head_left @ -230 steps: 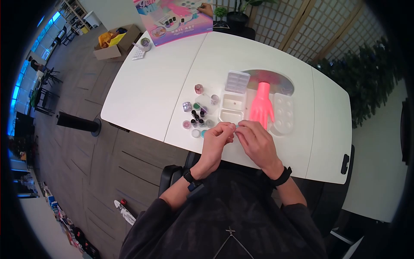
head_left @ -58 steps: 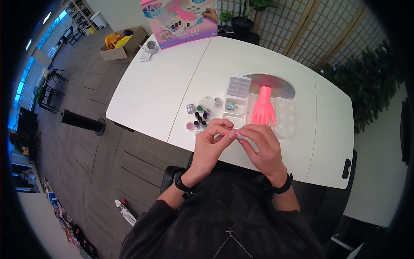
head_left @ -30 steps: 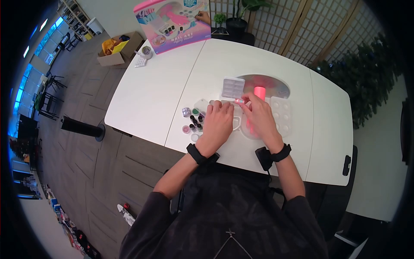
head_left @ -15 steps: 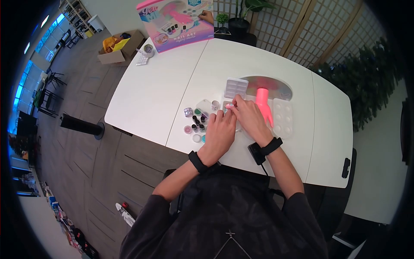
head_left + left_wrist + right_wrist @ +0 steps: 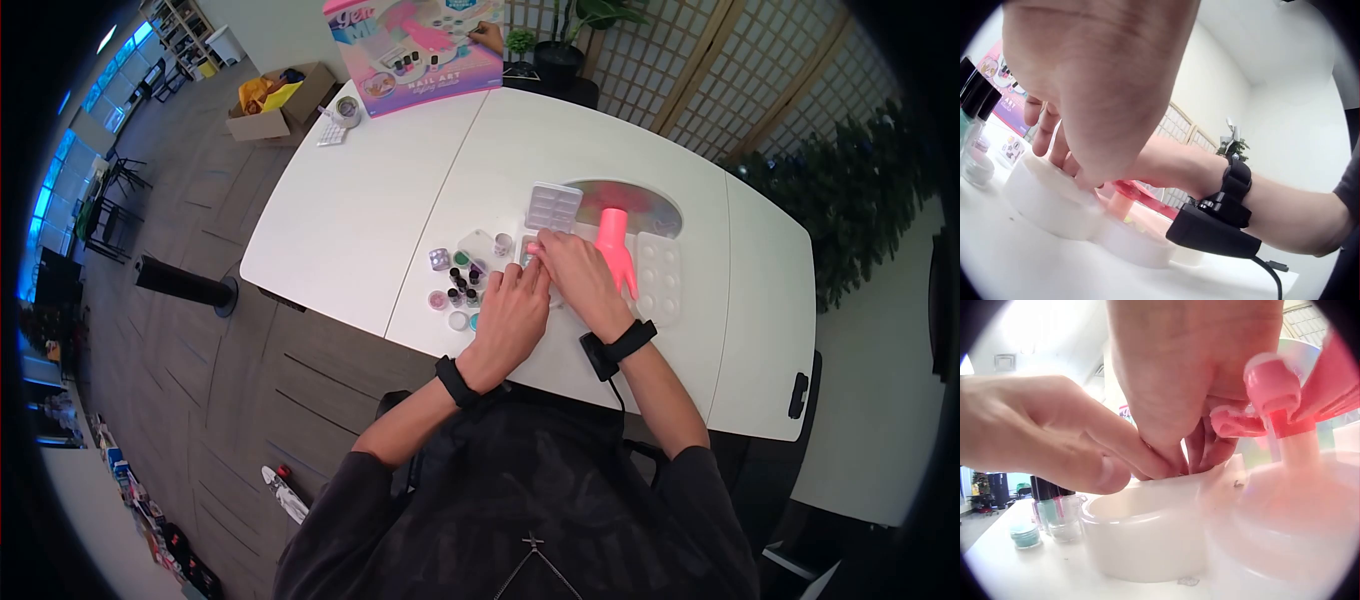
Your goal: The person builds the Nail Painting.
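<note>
In the head view, my right hand (image 5: 578, 272) bends over the white compartment tray (image 5: 1144, 540), its fingertips pinching a small pink piece (image 5: 533, 247). The piece's exact kind is too small to make out. My left hand (image 5: 513, 317) comes in from the other side, fingers stretched forward and down at the tray. In the right wrist view the fingertips of both hands meet behind the round compartment's rim; what lies beneath them is hidden. Right of the hands lies a pink plastic model hand (image 5: 613, 240), its fingers (image 5: 1272, 387) raised close beside my right hand.
Several nail polish bottles (image 5: 457, 290) and small jars (image 5: 437, 300) stand left of the hands. A clear divided lid (image 5: 553, 207) rises behind the tray. Right of the model hand is a pale palette (image 5: 658, 280); a silvery mirror (image 5: 655, 205) lies behind. A nail art box (image 5: 420, 60) stands farther back.
Both hands have gone from working together at the table's near side to reaching over the tray, the right carrying the small pink piece. Over the last half second they barely move.
</note>
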A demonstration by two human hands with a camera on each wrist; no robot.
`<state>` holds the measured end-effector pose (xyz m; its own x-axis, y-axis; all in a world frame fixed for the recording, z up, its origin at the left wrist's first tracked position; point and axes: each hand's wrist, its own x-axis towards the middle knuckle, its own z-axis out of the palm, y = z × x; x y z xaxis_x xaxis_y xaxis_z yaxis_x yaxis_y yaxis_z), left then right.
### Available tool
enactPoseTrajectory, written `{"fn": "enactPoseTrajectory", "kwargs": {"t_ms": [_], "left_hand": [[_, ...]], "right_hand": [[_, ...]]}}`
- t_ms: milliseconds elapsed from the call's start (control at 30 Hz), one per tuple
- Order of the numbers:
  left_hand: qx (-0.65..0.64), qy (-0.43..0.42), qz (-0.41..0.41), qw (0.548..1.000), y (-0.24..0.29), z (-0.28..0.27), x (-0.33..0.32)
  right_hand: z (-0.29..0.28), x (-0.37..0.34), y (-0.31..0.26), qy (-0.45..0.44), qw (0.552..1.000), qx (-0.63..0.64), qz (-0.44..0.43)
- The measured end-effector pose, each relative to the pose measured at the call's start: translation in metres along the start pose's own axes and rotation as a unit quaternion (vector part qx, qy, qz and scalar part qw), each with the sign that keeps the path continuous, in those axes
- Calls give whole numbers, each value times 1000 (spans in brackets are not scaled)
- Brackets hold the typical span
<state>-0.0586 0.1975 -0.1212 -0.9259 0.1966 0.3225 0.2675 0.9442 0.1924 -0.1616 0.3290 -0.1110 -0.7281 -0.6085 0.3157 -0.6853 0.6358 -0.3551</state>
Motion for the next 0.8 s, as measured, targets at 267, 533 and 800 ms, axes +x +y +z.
{"fn": "enactPoseTrajectory", "kwargs": {"t_ms": [267, 533, 800], "left_hand": [[-34, 12, 2, 999, 0, -2, -3], [-18, 11, -10, 1000, -1, -4, -4], [-15, 13, -8, 1000, -4, 0, -4]], "right_hand": [[-9, 0, 0, -52, 999, 13, -10], [-20, -6, -7, -71, 997, 3, -15], [-23, -7, -13, -89, 996, 14, -14]]}}
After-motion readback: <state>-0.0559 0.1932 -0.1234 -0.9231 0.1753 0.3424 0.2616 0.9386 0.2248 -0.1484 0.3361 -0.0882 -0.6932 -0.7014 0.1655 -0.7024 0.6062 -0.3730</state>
